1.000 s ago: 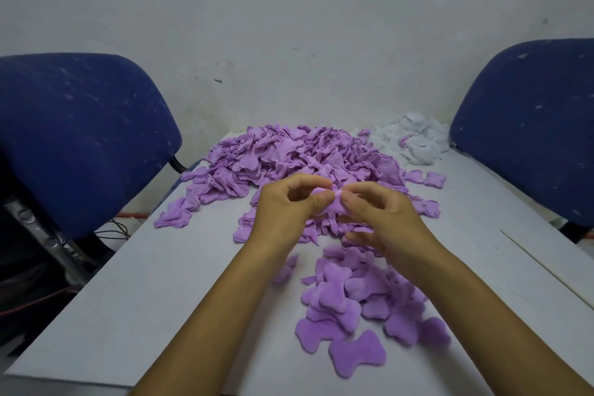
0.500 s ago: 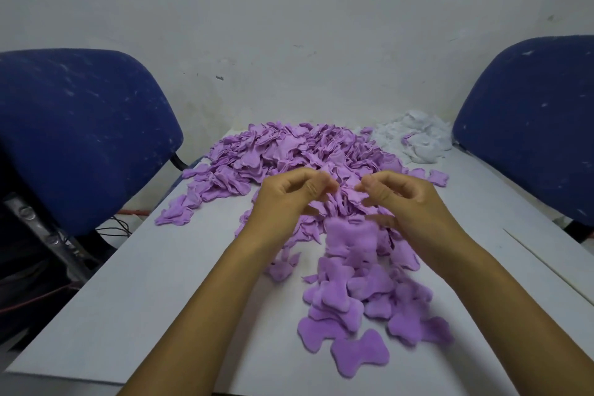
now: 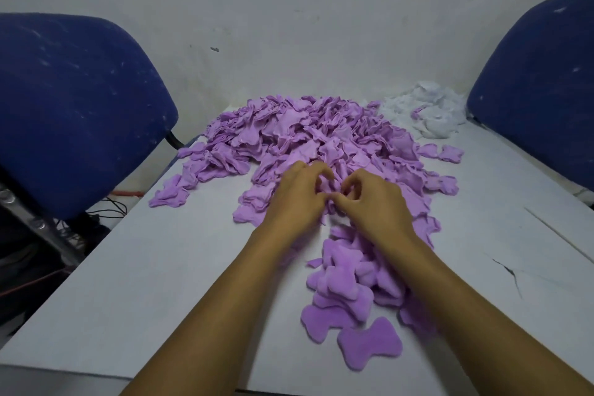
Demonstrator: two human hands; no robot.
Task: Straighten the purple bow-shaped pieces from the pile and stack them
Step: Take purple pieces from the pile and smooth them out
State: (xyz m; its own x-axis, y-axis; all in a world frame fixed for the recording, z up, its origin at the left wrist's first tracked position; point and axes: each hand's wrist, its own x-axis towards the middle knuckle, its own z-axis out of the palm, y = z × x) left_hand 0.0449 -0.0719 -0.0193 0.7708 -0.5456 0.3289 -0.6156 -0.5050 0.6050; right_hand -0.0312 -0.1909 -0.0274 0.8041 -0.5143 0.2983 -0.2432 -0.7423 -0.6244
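Both hands, left (image 3: 297, 199) and right (image 3: 374, 206), fingers curled, pinch pieces at the near edge of the crumpled purple fabric bow pile (image 3: 308, 135).

Two hands (image 3: 334, 199), two blue chairs (image 3: 74, 106), one purple pile (image 3: 305, 135), one white heap (image 3: 427, 116)

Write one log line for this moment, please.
left hand: in pile | right hand: in pile | stack: near
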